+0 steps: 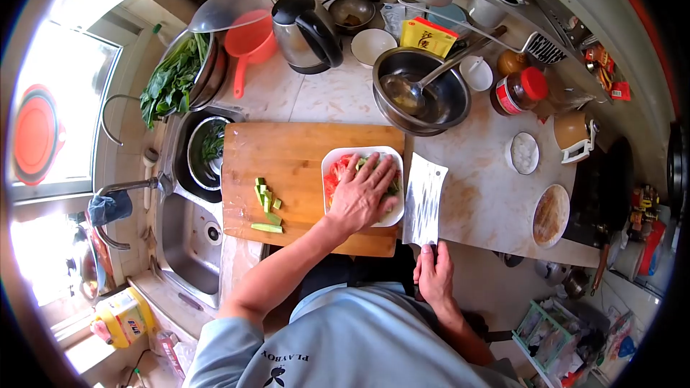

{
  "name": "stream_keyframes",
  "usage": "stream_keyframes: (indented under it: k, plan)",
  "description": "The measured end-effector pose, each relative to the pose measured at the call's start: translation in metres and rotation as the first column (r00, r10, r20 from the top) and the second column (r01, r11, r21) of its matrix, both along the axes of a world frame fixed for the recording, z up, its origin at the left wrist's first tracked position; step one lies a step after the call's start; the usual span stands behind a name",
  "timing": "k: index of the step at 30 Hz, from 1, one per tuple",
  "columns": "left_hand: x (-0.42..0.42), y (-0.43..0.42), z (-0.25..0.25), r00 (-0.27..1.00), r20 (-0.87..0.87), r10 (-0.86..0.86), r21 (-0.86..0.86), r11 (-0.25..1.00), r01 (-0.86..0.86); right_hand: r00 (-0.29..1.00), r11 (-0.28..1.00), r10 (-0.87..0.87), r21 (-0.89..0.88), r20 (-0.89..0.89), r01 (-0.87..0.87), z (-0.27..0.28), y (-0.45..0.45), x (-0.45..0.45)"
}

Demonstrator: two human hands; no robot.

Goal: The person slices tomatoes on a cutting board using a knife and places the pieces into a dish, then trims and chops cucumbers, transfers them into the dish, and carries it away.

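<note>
My left hand lies palm down with fingers stretched over a white square dish of red shredded vegetable and some green pieces. What is under the palm is hidden. The dish stands on the right part of a wooden cutting board. In my right hand is the handle of a cleaver, its broad blade pointing away from me beside the board's right edge. Several cut green vegetable pieces lie on the left of the board.
A sink is left of the board, with a pot of leafy greens beyond it. Behind stand a kettle, a red strainer and a steel bowl with a ladle. A jar and small bowls are to the right.
</note>
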State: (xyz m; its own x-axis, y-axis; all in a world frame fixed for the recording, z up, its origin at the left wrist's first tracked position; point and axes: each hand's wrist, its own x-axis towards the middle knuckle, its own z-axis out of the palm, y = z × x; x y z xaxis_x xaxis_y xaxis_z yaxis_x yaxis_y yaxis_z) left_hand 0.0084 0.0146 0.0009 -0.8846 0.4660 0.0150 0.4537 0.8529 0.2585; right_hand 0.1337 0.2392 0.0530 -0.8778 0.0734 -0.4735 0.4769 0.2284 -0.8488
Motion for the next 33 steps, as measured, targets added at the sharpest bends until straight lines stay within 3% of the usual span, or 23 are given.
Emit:
stream_keyframes:
  k: [5, 8, 10, 12, 15, 17, 18, 19, 22, 23, 26, 27, 30, 33]
  plan:
    - [0.008, 0.005, 0.000, 0.998, -0.049, -0.026, -0.057, 0.998, 0.023, 1.000, 1.000, 0.017, -0.019, -0.002, -0.017, 0.002, 0.002, -0.002]
    - [0.017, -0.027, 0.033, 0.996, -0.025, 0.087, 0.095, 0.992, -0.084, 0.999, 0.999, 0.001, -0.044, -0.052, -0.003, 0.008, -0.001, -0.003]
    - [0.028, -0.084, 0.037, 0.962, 0.033, 0.270, 0.263, 0.926, -0.269, 0.997, 0.995, 0.056, -0.076, -0.062, -0.061, 0.016, -0.004, -0.004]
    - [0.049, -0.152, -0.003, 0.864, -0.012, 0.504, 0.243, 0.839, -0.487, 0.979, 0.979, 0.179, -0.086, -0.095, -0.187, 0.018, -0.012, -0.006]
    - [0.064, -0.219, -0.019, 0.903, 0.081, 0.423, 0.267, 0.863, -0.428, 0.934, 0.920, 0.346, -0.161, -0.088, -0.356, 0.009, -0.045, -0.012]
    - [0.079, -0.233, -0.017, 0.952, 0.168, 0.256, 0.224, 0.931, -0.290, 0.883, 0.873, 0.464, -0.136, -0.069, -0.469, -0.009, -0.074, -0.012]
    - [0.083, -0.238, -0.017, 0.963, 0.213, 0.164, 0.214, 0.954, -0.209, 0.824, 0.848, 0.525, 0.056, -0.211, -0.526, -0.025, -0.090, -0.008]
    - [0.092, -0.243, -0.021, 0.957, 0.258, 0.132, 0.281, 0.937, -0.206, 0.820, 0.831, 0.556, 0.055, -0.138, -0.554, -0.028, -0.104, -0.009]
    - [0.119, -0.244, -0.022, 0.984, 0.098, 0.150, 0.350, 0.920, -0.175, 0.808, 0.808, 0.589, 0.046, -0.025, -0.588, -0.055, -0.133, -0.003]
    - [0.130, -0.245, -0.029, 0.972, 0.030, 0.233, 0.335, 0.914, -0.230, 0.813, 0.812, 0.582, 0.028, 0.029, -0.583, -0.064, -0.139, 0.001]
    - [0.139, -0.230, -0.031, 0.919, 0.026, 0.394, 0.265, 0.884, -0.386, 0.818, 0.827, 0.561, -0.054, 0.125, -0.559, -0.074, -0.153, 0.006]
    - [0.138, -0.224, -0.032, 0.913, 0.080, 0.400, 0.169, 0.897, -0.408, 0.825, 0.836, 0.549, -0.091, 0.135, -0.541, -0.077, -0.159, 0.009]
    - [0.133, -0.220, -0.053, 0.878, 0.047, 0.476, 0.177, 0.861, -0.476, 0.802, 0.815, 0.579, -0.101, 0.145, -0.570, -0.080, -0.171, 0.013]
    - [0.117, -0.216, -0.061, 0.831, 0.037, 0.556, 0.345, 0.773, -0.532, 0.749, 0.765, 0.643, -0.068, 0.160, -0.641, -0.079, -0.186, 0.006]
